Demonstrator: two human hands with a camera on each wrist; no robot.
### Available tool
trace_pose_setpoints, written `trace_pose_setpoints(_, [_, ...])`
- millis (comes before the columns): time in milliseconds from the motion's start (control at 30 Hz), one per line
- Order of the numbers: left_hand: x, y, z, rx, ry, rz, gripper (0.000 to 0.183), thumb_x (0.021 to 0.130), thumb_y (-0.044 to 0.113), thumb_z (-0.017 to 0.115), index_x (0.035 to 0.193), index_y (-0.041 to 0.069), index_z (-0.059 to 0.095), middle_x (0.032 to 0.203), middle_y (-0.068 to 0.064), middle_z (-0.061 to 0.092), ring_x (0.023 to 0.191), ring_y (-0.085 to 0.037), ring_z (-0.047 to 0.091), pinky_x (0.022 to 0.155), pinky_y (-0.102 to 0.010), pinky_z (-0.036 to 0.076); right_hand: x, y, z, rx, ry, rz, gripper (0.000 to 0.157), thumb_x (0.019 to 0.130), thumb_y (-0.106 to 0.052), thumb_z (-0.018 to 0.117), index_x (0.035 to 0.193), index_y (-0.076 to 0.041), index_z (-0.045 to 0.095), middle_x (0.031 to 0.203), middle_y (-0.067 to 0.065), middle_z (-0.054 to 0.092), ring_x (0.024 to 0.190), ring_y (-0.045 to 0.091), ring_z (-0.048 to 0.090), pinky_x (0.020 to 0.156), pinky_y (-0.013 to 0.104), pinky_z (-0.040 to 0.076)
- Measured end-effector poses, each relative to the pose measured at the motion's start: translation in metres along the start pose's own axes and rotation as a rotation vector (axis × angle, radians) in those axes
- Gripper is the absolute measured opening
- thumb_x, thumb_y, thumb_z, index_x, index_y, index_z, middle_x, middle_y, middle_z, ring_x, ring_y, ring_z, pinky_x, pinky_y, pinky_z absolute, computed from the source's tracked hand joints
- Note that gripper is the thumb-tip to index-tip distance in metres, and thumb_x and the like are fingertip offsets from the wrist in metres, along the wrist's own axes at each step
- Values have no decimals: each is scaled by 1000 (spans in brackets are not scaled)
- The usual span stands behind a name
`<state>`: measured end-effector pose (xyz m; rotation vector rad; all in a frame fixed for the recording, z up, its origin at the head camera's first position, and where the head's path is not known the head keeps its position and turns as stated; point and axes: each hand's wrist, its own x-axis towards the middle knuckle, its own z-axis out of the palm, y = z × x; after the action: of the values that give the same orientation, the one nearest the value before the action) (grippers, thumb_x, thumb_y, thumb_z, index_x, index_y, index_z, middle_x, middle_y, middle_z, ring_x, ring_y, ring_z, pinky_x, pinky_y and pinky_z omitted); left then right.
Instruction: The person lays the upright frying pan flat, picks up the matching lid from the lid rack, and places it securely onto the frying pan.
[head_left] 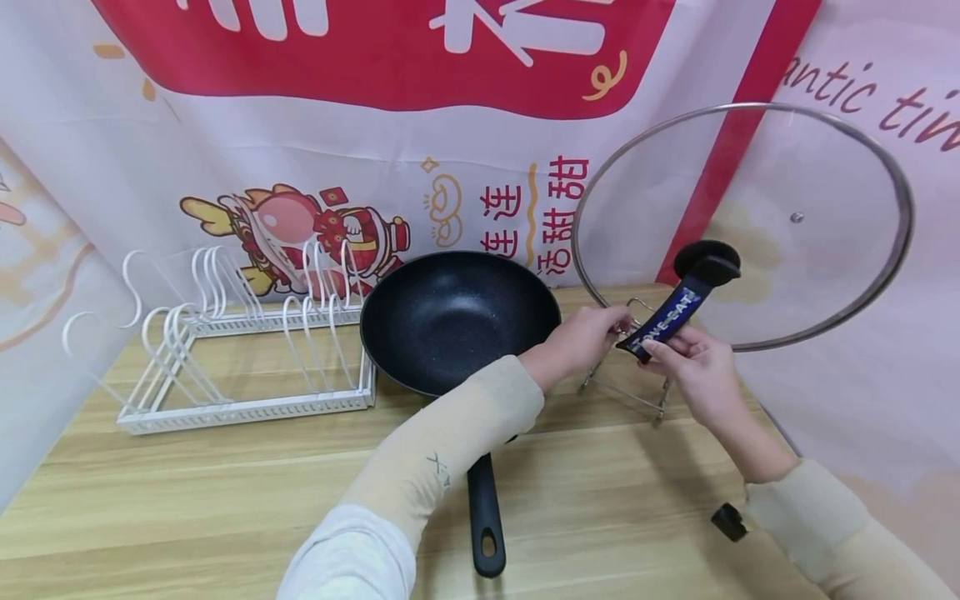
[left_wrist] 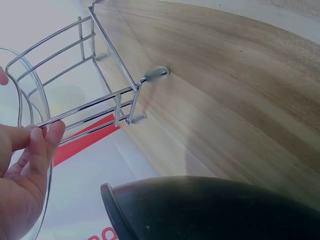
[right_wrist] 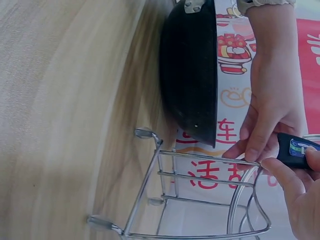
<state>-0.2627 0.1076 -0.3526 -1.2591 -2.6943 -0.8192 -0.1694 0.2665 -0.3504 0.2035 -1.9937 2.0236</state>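
A large glass lid [head_left: 825, 275] with a metal rim stands tilted at the right. Its black handle [head_left: 667, 321] carries a blue label, and my right hand [head_left: 701, 379] holds it with the thumb on top. Below the handle is a small chrome wire rack [head_left: 626, 398] on the table, partly hidden in the head view. My left hand [head_left: 577, 337] pinches a top rod of this rack, as the left wrist view shows between thumb and fingers [left_wrist: 52, 132]. The lid's lower rim passes behind the rack's bars; whether it rests there I cannot tell.
A black wok [head_left: 457, 317] stands left of the wire rack, under my left forearm, its handle [head_left: 486, 517] toward me. Farther left is a white dish rack [head_left: 247, 414] with curved uprights. A small black piece [head_left: 729, 522] lies near my right sleeve. Printed cloth hangs behind.
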Motion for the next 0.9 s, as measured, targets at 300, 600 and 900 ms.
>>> trace_pose_setpoints(300, [0,-4,-4,-45,-58,-5,19,101,4,62,119,8,66,111,-5,73,102,-12,66,84,-18,51,2,-9,0,3,-37,5,19,94,16,60,106,1,65,91,-2,77,82,11,75,71,31,61])
trace_pose_setpoints(600, [2,-5,-8,-121,-108,-24,21,100,6,66,121,8,65,108,-5,72,96,-11,65,77,-17,50,5,-15,-1,33,-55,-11,23,94,18,59,103,-2,67,92,0,77,82,13,75,69,32,61])
trace_pose_setpoints(900, [4,-4,-11,-119,-144,-46,20,101,13,68,119,8,65,104,-3,71,92,-9,63,75,-18,49,9,-17,0,8,-68,-4,17,94,16,61,104,2,65,91,0,77,78,13,75,67,32,61])
